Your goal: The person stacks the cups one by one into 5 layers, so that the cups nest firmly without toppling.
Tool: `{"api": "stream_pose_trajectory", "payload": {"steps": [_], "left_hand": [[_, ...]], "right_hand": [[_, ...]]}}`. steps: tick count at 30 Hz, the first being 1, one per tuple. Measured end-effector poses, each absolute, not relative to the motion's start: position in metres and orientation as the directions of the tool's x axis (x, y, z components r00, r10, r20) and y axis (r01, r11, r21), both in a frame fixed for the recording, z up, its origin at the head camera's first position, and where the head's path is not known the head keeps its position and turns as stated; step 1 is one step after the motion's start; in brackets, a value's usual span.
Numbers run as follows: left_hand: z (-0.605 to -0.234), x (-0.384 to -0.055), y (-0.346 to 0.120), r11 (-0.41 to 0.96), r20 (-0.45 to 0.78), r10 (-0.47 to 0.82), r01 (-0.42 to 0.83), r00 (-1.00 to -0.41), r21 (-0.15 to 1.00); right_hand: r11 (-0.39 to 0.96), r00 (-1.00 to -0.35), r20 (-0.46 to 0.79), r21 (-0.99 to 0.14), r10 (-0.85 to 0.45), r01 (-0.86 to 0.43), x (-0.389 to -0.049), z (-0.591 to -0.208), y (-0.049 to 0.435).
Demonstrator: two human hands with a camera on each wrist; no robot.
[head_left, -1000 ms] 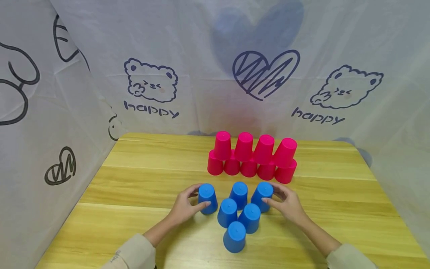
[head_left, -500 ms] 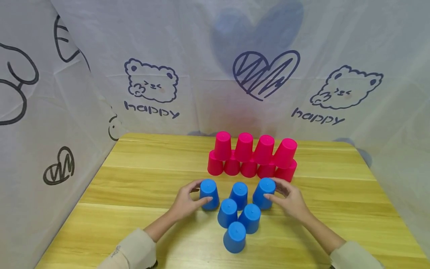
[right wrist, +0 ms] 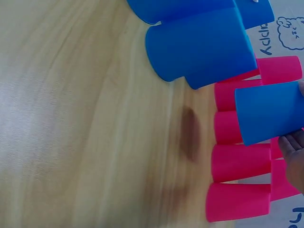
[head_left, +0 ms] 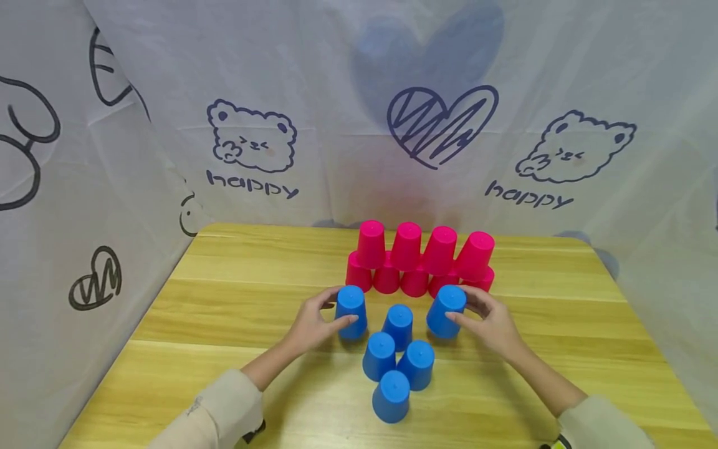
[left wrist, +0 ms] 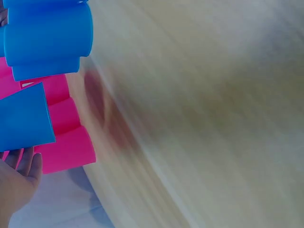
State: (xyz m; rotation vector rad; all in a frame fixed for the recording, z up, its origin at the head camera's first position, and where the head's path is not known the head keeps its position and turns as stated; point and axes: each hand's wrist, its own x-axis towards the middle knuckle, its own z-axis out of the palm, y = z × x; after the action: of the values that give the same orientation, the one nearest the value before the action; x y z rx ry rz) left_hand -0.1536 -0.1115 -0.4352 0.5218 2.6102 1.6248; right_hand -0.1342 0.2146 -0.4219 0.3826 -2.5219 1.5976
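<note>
My left hand (head_left: 314,324) holds an upside-down blue cup (head_left: 351,315) between thumb and fingers, left of the other blue cups. On the other side, my right hand (head_left: 493,321) grips a second upside-down blue cup (head_left: 447,313). In the right wrist view this gripped cup (right wrist: 268,111) is off the table, with a shadow below it. The left wrist view likewise has the left cup (left wrist: 23,118) raised. Between the hands stand several blue cups, upside down: a back one (head_left: 398,327), two in the middle, and a front one (head_left: 391,397).
Behind the blue cups, upside-down pink cups form two tiers: a lower row (head_left: 386,279) and an upper row (head_left: 406,246). All stand on a wooden table (head_left: 235,299). A white cloth (head_left: 336,93) with drawings hangs behind the table's far edge.
Both hands have moved up and away from me, each with its blue cup. The right cup has also shifted slightly right, the left one slightly right too. The other cups have stayed put.
</note>
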Motion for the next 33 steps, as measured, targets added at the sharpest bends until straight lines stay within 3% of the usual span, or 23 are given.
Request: {"api": "stream_pose_trajectory", "payload": {"steps": [13, 33], "left_hand": [[-0.417, -0.16, -0.105, 0.425, 0.126, 0.31, 0.255, -0.943, 0.868], [-0.385, -0.174, -0.093, 0.394, 0.294, 0.364, 0.432, -0.884, 0.811]], "right_hand": [[0.449, -0.961, 0.256, -0.851, -0.101, -0.274, -0.14, -0.398, 0.215], [0.482, -0.945, 0.322, -0.82, -0.059, -0.309, -0.149, -0.365, 0.215]]}}
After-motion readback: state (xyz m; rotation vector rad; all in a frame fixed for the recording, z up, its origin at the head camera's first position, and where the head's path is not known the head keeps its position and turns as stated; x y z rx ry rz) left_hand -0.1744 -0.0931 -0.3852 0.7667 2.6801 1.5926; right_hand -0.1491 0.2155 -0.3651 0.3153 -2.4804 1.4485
